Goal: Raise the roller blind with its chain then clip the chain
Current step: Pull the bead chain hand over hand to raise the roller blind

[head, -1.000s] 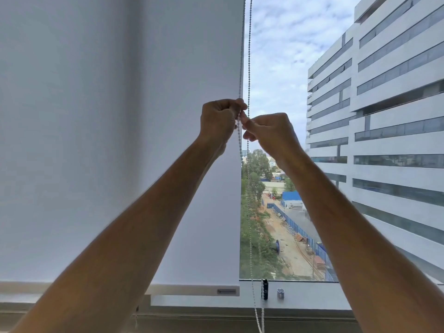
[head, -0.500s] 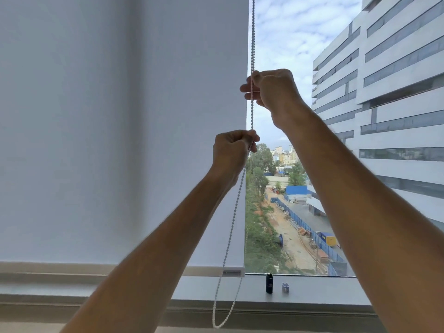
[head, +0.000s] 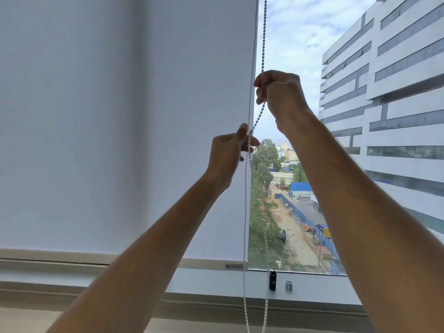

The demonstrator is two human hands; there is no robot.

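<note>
The blind (head: 125, 131) still hangs low, its bottom bar just above the sill (head: 216, 284). Left hand (head: 228, 155) has slipped below, pinching the chain (head: 245, 212); right hand (head: 280, 97), clenched on it higher, has pulled down. Raising has barely begun.

one roller blind (head: 120, 116) fills the frame from nine to twelve o'clock. one bead chain (head: 245, 212) hangs in two strands. two hands: left hand (head: 227, 155), right hand (head: 281, 94). two small objects at five o'clock on one sill (head: 216, 282): one black cylinder (head: 272, 280), one grey cup (head: 288, 285).
</note>
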